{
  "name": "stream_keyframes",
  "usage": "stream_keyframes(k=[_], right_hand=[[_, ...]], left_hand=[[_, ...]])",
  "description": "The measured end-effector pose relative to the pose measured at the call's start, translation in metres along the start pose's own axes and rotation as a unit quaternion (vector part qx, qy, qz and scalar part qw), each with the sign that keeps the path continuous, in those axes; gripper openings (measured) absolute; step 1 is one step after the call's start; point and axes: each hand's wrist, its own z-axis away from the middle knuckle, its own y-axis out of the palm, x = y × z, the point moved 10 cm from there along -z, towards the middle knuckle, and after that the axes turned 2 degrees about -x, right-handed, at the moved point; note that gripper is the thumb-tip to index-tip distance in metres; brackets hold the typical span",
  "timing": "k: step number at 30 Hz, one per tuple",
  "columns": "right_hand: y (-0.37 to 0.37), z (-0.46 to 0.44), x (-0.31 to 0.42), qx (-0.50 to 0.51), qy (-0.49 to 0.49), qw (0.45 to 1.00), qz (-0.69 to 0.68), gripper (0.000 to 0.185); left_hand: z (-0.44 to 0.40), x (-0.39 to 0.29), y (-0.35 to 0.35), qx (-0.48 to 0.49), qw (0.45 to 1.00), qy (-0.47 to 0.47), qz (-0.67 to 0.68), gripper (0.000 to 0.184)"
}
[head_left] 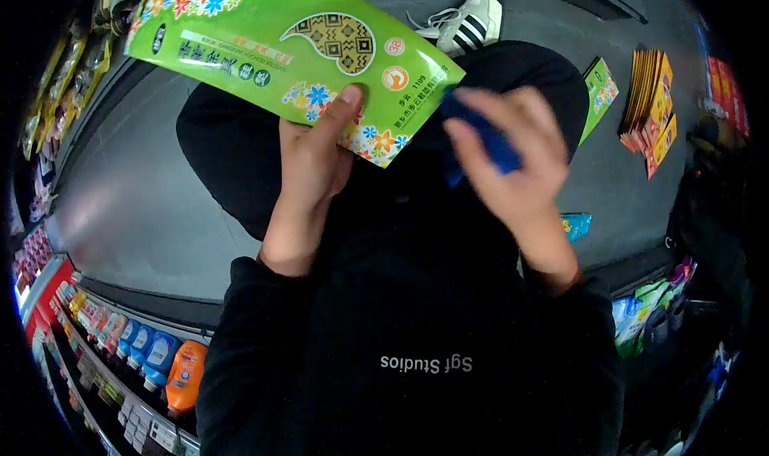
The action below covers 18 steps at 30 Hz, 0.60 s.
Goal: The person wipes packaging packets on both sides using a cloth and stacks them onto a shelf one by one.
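Note:
My left hand [319, 147] grips the lower edge of a flat green insole packet [264, 55], thumb on top. The packet is printed with colourful flowers and Chinese characters, and a drop-shaped panel on it shows a brown-and-black pattern. It lies tilted above my knees. My right hand [517, 147], smeared by motion, is closed round a dark blue cloth [489, 139] at the packet's right corner. Part of the cloth is hidden by the fingers.
On the grey floor to the right stand a stack of orange packets [647, 95] and another green packet [599, 95]. A blue packet [575, 225] lies nearer. Bottles [160, 356] line a shelf at lower left. My white shoe [474, 23] is ahead.

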Motion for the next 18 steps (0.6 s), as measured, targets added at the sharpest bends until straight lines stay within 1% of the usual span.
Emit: stream_keyframes(k=[1,3,4,5,6,7,11,13,14,15,17,18], right_hand=[[0.012,0.007,0.003,0.026,0.001,1.0,0.005,0.028],[0.024,0.014,0.016,0.057,-0.064,0.996,0.012,0.028],[0.023,0.013,0.018,0.055,-0.076,0.995,0.019,0.028],[0.023,0.012,0.015,0.055,-0.075,0.995,0.018,0.028],[0.018,0.009,0.01,0.023,-0.067,0.997,0.027,0.028],[0.012,0.007,0.006,-0.009,-0.059,0.998,0.038,0.027],[0.006,0.001,-0.001,-0.034,-0.005,0.999,0.015,0.024],[0.015,0.011,0.011,-0.002,-0.029,1.0,0.005,0.025],[0.025,0.019,0.019,0.049,-0.037,0.998,-0.019,0.025],[0.03,0.024,0.025,0.06,-0.045,0.996,-0.041,0.025],[0.027,0.021,0.017,0.053,-0.032,0.998,-0.025,0.025],[0.02,0.014,0.013,0.033,-0.02,0.999,0.001,0.023]], left_hand=[[0.003,-0.001,0.0,0.002,1.0,-0.001,0.0,0.044],[0.009,-0.004,0.001,0.019,0.998,0.0,0.059,0.037],[0.01,-0.005,0.0,0.019,0.998,0.0,0.058,0.037],[0.011,-0.001,-0.002,0.015,0.997,-0.022,0.068,0.037],[0.012,0.003,-0.004,0.011,0.996,-0.045,0.078,0.038],[0.012,0.003,-0.005,0.01,0.996,-0.045,0.077,0.038],[0.013,0.002,0.001,0.027,0.994,-0.05,0.098,0.037],[0.014,0.002,0.004,0.032,0.993,-0.049,0.102,0.037],[0.013,0.001,0.006,0.029,0.994,-0.035,0.103,0.036],[0.013,0.0,0.006,0.027,0.994,-0.021,0.105,0.036],[0.012,0.003,0.004,0.018,0.995,-0.029,0.097,0.036],[0.012,0.005,0.002,0.008,0.995,-0.035,0.089,0.035]])
